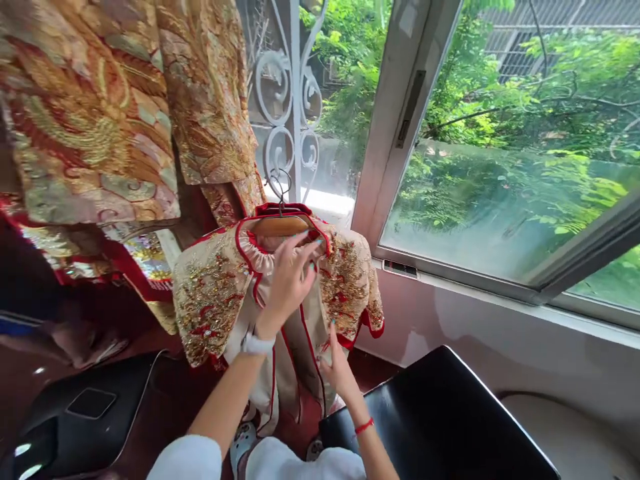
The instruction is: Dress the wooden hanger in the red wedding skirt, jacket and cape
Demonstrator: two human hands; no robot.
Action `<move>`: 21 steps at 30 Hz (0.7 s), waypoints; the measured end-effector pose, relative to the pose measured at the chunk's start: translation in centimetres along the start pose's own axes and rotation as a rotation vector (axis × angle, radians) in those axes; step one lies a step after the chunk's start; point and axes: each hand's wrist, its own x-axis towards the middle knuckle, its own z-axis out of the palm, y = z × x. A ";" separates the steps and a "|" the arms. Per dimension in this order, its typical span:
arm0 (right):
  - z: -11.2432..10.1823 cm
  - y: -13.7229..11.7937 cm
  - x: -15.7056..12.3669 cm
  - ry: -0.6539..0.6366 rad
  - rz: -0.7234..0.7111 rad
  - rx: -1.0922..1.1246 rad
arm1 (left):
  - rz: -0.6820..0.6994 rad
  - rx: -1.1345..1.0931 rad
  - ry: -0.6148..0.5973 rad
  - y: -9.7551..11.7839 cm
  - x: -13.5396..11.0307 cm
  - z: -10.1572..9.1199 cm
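Observation:
A cream jacket (243, 347) with red piping and gold beaded embroidery hangs on a wooden hanger (281, 225) with a dark wire hook. Its front is parted, showing the pale lining. My left hand (291, 279), with a white band at the wrist, is at the neck opening, fingers stretched towards the red collar edge on the right. Lower down, my right hand (338, 369) is against the front edge below the right-hand beaded panel, index finger extended and thumb apart. Its remaining fingers are partly hidden.
Embroidered gold and red garments (90, 133) hang at the left. A sliding window (500, 200) and white scrolled grille (295, 107) stand behind. A phone-like object (400, 269) rests on the sill. Black seats (440, 413) stand right and left, with a dark phone (92, 403) on the left one.

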 end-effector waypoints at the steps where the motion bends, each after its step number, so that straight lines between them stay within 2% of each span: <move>1: -0.4 0.9 -0.5 0.072 -0.017 0.031 | -0.149 0.059 0.130 -0.7 -3.2 -0.1; 2: -1.0 1.7 -0.7 0.145 -0.016 0.038 | -0.304 0.136 0.266 -1.7 -6.3 0.0; 3: -1.5 2.2 -0.7 0.219 0.000 0.027 | -0.451 0.204 0.336 -2.8 -9.2 0.2; 5: -2.4 2.7 0.2 0.346 0.048 -0.026 | -0.617 0.263 0.322 -5.3 -13.6 0.5; 8: -2.7 2.1 2.4 0.399 0.096 -0.167 | -0.675 0.283 0.244 -8.9 -16.7 0.2; 11: -2.6 1.5 3.8 0.383 0.123 -0.309 | -0.699 0.272 0.220 -11.2 -17.3 -1.7; 14: -2.6 1.8 4.2 0.321 0.059 -0.349 | -0.682 0.133 0.098 -11.9 -17.0 -5.0; 16: -2.8 2.3 4.5 0.289 -0.002 -0.381 | -0.664 0.051 0.074 -11.1 -16.3 -6.9; 18: -2.9 2.7 5.2 0.306 -0.005 -0.465 | -0.662 0.021 0.086 -9.5 -15.1 -7.8; 19: -2.9 2.9 5.6 0.317 0.011 -0.514 | -0.670 0.023 0.072 -8.6 -14.5 -7.7; 21: -3.1 3.2 6.6 0.308 0.038 -0.563 | -0.692 0.051 -0.034 -6.6 -13.5 -6.7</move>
